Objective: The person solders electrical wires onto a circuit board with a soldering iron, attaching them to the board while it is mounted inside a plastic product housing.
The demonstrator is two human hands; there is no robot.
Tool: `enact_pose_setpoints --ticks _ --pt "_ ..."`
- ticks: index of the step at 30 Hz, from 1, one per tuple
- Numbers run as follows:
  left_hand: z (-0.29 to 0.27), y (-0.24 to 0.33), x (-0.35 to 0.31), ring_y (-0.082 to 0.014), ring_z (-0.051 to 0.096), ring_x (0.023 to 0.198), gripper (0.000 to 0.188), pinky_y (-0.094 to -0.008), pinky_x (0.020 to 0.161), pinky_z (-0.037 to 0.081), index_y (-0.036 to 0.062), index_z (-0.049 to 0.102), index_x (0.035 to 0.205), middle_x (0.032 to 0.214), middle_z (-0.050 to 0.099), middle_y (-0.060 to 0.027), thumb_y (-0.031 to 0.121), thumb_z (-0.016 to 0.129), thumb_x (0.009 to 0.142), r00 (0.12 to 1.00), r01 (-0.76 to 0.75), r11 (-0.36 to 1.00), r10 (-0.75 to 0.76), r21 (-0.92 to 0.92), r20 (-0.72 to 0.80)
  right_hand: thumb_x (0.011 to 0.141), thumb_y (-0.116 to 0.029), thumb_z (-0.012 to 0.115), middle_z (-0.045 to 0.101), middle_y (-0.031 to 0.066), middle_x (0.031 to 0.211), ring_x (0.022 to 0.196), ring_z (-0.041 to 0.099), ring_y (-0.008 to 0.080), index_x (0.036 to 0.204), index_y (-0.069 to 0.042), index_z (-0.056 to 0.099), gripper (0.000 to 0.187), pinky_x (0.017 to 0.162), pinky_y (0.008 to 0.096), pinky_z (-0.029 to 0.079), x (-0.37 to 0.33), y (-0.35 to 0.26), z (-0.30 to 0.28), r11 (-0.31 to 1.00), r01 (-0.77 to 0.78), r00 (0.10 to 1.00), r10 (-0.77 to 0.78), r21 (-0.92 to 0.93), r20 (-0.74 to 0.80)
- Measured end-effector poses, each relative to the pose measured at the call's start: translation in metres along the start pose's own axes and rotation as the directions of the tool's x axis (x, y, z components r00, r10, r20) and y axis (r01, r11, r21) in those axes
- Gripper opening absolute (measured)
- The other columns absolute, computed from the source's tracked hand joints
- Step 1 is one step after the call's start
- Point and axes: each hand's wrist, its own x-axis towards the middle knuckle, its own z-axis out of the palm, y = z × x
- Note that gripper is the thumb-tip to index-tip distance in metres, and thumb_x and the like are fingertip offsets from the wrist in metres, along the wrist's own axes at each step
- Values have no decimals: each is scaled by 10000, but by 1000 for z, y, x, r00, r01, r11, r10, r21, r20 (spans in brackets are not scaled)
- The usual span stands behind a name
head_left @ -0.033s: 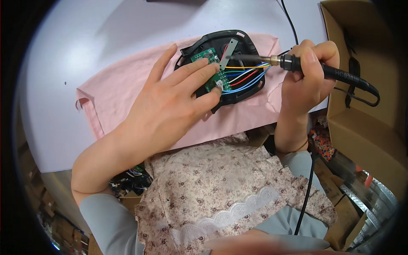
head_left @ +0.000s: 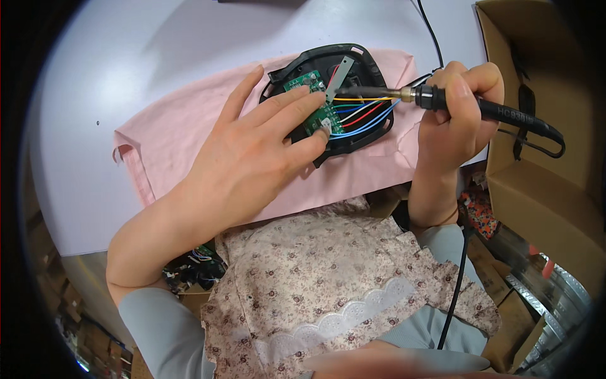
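Observation:
My left hand (head_left: 255, 142) lies palm down with fingers stretched and spread, index and middle fingertips on a green circuit board (head_left: 329, 120) and thumb at its lower part. The board sits in a black plastic housing (head_left: 369, 79) beside a thin grey metal strip (head_left: 341, 76). Yellow, green, blue, white and red wires (head_left: 363, 117) run from the board's right edge toward my right hand. Closed around a black-handled soldering iron (head_left: 432, 96), my right hand (head_left: 464, 110) points it leftward. Its dark tip is by the strip's lower end; whether it touches the board cannot be seen.
Under the housing a folded pink cloth (head_left: 183, 136) covers part of the white table (head_left: 101, 69). An open cardboard box (head_left: 536, 183) stands at the right. A black cable (head_left: 430, 28) runs down from the top. More wired parts (head_left: 196, 268) sit below my left forearm.
The soldering iron's tip has dropped slightly toward the board and the strip's lower end. My left hand has stayed in place.

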Motion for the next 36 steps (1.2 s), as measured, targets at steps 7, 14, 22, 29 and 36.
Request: enact_pose_setpoints --ticks 7,14,22,29,36 --pt "1 1 0 -325 587 1244 388 -550 1206 292 185 680 1212 1497 484 -147 139 729 830 999 10 1000 -11 -28 -38 909 -5 642 476 -12 650 544 368 37 838 -29 475 183 486 236 266 -19 6 2 998 35 973 -47 57 228" --pt "5 -1 -3 -348 519 1330 420 -571 1192 310 182 671 1224 1522 455 -183 110 709 813 999 -4 1000 3 -14 -44 900 8 650 512 8 690 551 410 35 832 -22 479 186 487 223 310 -20 12 6 998 19 963 -34 58 268" --pt "6 -1 -5 -339 497 1362 404 -563 1198 301 172 668 1228 1531 448 -197 100 675 830 999 7 999 -9 -40 -39 904 7 660 522 18 690 550 423 40 829 -16 482 195 481 225 316 -20 9 8 998 -39 958 21 56 286" --pt "8 -2 -5 -323 480 1387 383 -554 1206 292 169 674 1225 1549 431 -206 116 664 846 999 5 999 -7 -39 -46 905 11 661 503 7 680 536 407 41 825 -16 484 196 471 236 301 -19 15 7 999 23 955 -30 27 295" --pt "8 -1 -5 -324 467 1401 377 -554 1205 295 168 676 1222 1549 429 -213 123 664 847 999 7 999 -9 -52 -40 909 23 645 486 -2 659 526 395 37 827 -17 481 187 467 228 292 -19 13 6 1000 17 951 -20 12 309"
